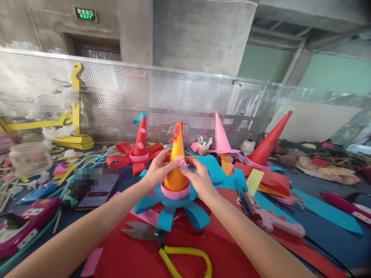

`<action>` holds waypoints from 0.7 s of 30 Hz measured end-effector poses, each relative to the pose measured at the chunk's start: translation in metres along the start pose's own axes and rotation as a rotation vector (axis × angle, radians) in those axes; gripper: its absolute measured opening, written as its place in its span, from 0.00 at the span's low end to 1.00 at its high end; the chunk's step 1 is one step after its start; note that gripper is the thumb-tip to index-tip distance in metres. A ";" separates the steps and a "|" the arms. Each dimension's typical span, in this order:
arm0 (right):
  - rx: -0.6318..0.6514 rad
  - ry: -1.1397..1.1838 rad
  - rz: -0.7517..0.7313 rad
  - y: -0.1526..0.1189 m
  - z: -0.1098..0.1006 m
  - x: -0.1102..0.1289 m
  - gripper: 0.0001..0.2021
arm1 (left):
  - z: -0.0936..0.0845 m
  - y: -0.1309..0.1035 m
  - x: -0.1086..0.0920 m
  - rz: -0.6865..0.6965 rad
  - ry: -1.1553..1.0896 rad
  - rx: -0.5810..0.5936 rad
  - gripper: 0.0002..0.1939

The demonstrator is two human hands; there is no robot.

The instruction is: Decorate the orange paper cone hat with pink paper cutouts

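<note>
An orange paper cone hat (176,178) stands upright in front of me, with a pink band (175,194) round its base and blue looped paper strips (166,216) spreading out below. Crinkled red paper (177,131) hangs at its tip. My left hand (159,168) and my right hand (199,177) close in from both sides. Their thumbs and fingers pinch a small pink paper cutout (180,160) against the cone's front. Nearer to me, scissors (185,251) with yellow handles lie partly spread on red paper (124,247).
Behind stand a red cone hat (140,141), a pink cone (219,135) and a leaning red cone hat (268,143). A pink glue gun (272,220) lies right. Left are a phone (100,191), a magenta power strip (29,226) and a plastic jar (29,159).
</note>
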State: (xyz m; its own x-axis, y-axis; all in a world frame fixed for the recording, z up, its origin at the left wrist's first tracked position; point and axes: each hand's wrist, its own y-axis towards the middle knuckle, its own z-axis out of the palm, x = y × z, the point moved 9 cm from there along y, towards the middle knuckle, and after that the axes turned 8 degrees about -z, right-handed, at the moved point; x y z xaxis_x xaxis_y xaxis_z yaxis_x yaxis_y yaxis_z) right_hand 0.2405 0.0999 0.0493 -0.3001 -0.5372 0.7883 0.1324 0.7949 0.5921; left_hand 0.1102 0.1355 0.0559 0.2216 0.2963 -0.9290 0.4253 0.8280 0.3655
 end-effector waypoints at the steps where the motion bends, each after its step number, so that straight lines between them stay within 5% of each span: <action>1: 0.003 0.010 0.012 0.000 0.000 0.000 0.15 | 0.001 0.001 -0.003 0.013 0.014 0.014 0.21; 21: 0.024 0.263 0.136 0.006 -0.003 -0.012 0.11 | -0.006 0.000 -0.014 0.012 0.288 -0.141 0.20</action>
State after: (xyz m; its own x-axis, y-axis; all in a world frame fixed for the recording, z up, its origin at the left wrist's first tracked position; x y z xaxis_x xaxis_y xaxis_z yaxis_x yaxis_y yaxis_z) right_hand 0.2478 0.1102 0.0434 -0.0261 -0.4776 0.8782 0.1309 0.8693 0.4767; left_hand 0.1021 0.1345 0.0683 -0.0400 0.4123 -0.9102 0.2942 0.8754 0.3836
